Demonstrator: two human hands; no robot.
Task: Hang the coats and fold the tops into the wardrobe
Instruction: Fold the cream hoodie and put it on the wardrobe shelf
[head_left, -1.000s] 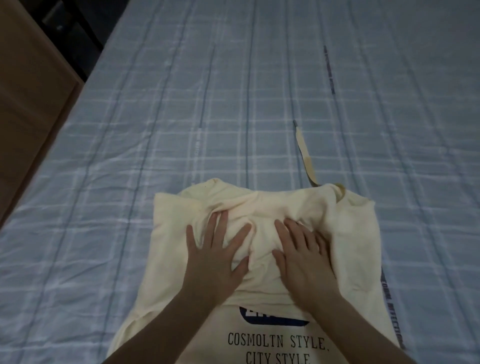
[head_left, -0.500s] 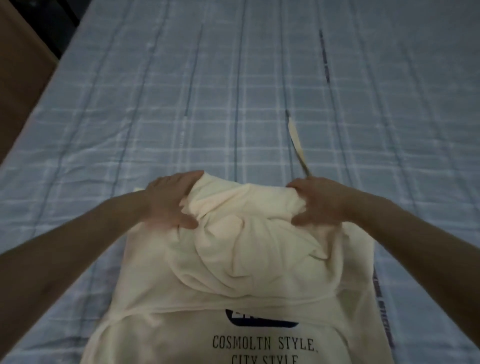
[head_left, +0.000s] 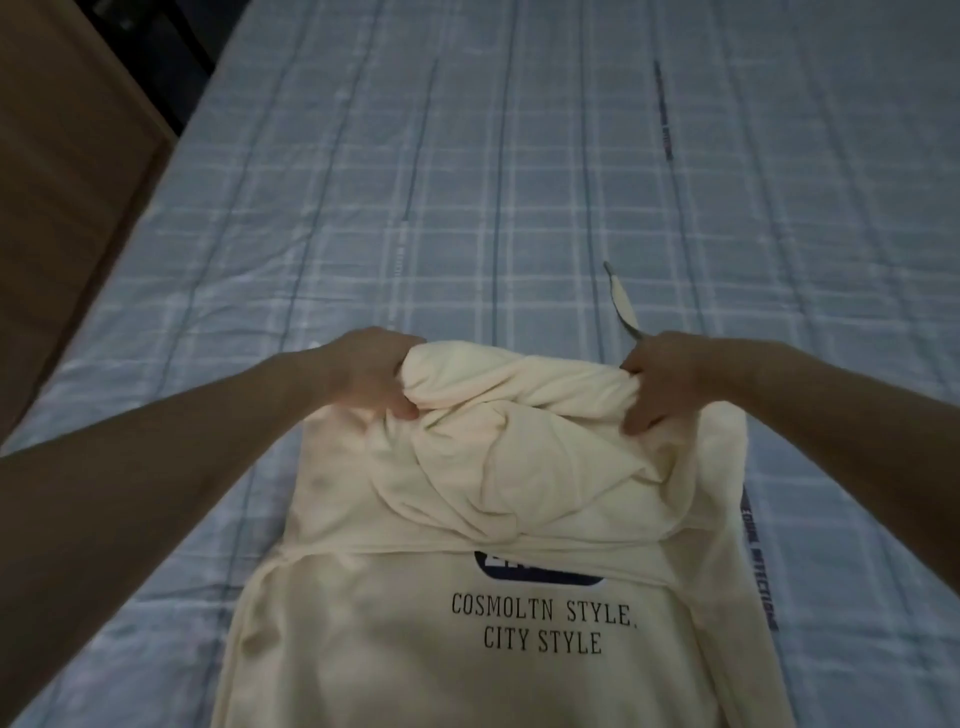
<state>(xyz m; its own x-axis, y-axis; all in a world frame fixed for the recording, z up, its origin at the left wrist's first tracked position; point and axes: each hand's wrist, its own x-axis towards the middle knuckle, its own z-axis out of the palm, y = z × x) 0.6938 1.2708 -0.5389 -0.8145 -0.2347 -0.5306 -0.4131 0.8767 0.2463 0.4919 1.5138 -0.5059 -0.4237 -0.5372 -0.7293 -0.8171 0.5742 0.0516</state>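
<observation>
Cream hooded top (head_left: 519, 649) lies spread on the bed (head_left: 467, 182), its near part running out of the bottom of the view and its far end bunched into thick folds. Black lettering on the flat near panel reads "COSMOLTN STYLE, CITY STYLE" beneath a dark blue patch (head_left: 540, 569) that is partly covered by the overlapping fabric. The left hand (head_left: 371, 376) is closed around the far left corner of the bunched fabric, thumb on the near side, fingers wrapped over the far edge. The right hand (head_left: 662, 382) is closed in the same manner on the far right corner, with the thumb pointing down over the cloth. Both forearms reach in from the near corners of the view. A drawstring (head_left: 621, 299) extends from beside the right hand toward the far side, resting on the bed. The bed cover is pale blue with a white and dark check. A brown wooden panel (head_left: 67, 182) stands along the left side of the bed.
</observation>
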